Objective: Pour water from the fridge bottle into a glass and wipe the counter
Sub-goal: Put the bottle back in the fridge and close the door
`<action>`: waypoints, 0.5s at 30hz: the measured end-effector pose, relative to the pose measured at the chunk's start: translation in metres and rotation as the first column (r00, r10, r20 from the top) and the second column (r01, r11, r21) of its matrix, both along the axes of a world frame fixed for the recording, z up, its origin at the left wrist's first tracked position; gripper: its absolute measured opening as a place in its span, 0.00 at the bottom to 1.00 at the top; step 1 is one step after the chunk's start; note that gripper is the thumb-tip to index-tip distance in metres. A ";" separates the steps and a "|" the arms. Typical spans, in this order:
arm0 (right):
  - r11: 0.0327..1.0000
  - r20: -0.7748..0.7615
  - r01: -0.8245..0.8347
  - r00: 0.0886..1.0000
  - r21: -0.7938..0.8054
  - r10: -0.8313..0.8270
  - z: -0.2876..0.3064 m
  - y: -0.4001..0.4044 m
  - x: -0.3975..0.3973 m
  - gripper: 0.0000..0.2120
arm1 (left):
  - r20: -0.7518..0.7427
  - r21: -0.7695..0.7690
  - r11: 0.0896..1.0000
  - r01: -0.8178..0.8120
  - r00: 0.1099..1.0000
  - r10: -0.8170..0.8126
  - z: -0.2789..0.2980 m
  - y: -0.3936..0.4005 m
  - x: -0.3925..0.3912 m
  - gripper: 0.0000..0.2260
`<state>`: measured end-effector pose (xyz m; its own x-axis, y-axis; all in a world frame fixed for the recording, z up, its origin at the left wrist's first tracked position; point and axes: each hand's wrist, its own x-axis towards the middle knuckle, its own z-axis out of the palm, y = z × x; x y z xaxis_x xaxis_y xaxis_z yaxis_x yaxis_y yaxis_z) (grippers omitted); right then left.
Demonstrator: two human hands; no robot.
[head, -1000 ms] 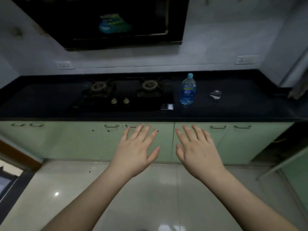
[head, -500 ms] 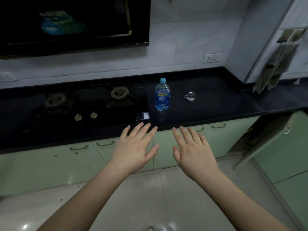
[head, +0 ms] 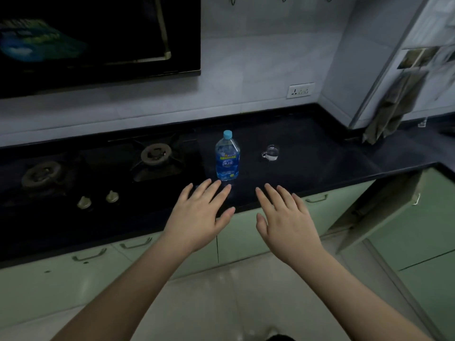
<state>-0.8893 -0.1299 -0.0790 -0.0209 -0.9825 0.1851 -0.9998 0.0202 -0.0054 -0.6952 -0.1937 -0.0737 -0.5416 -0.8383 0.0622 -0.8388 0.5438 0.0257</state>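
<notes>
A capped clear water bottle point(head: 227, 157) with a blue label stands upright on the black counter point(head: 320, 166), just right of the stove. A small clear glass cup point(head: 271, 153) with a handle sits to the bottle's right, apart from it. My left hand point(head: 200, 216) is stretched out flat with spread fingers, its fingertips just below the bottle's base in the view. My right hand point(head: 285, 217) is held out the same way beside it, below the cup. Both hands hold nothing.
A two-burner gas stove point(head: 98, 168) with two knobs fills the counter's left part. Pale green cabinets point(head: 246, 242) run below; one cabinet door point(head: 384, 210) at the right hangs open. A grey cloth point(head: 391, 112) hangs at the right wall. A dark chimney hood point(head: 98, 38) is overhead.
The view has moved closer to the counter and turned right. Both hands have stayed outstretched and now overlap the counter's front edge near the bottle.
</notes>
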 end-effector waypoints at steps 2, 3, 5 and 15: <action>1.000 0.017 -0.011 1.000 -0.007 0.011 -0.006 -0.017 -0.011 0.27 | 0.000 -0.004 1.000 -0.015 1.000 0.015 -0.003 -0.016 -0.011 0.34; 1.000 0.021 -0.021 1.000 -0.002 0.021 -0.009 -0.026 -0.018 0.26 | -0.001 -0.008 1.000 -0.025 1.000 0.025 -0.005 -0.025 -0.017 0.33; 0.999 0.022 -0.046 0.999 0.006 0.045 -0.014 -0.044 -0.029 0.26 | 0.009 -0.020 0.999 -0.044 0.999 0.044 -0.009 -0.039 -0.028 0.33; 0.980 0.057 -0.187 0.981 0.071 0.183 -0.025 -0.122 -0.091 0.27 | 0.113 -0.027 0.987 -0.155 0.981 0.158 -0.025 -0.099 -0.081 0.31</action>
<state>-0.9808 -0.2519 -0.1043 0.1551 -0.9814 0.1133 -0.9848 -0.1627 -0.0611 -0.7767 -0.2931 -0.0988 -0.4083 -0.9126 0.0238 -0.9104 0.4051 -0.0838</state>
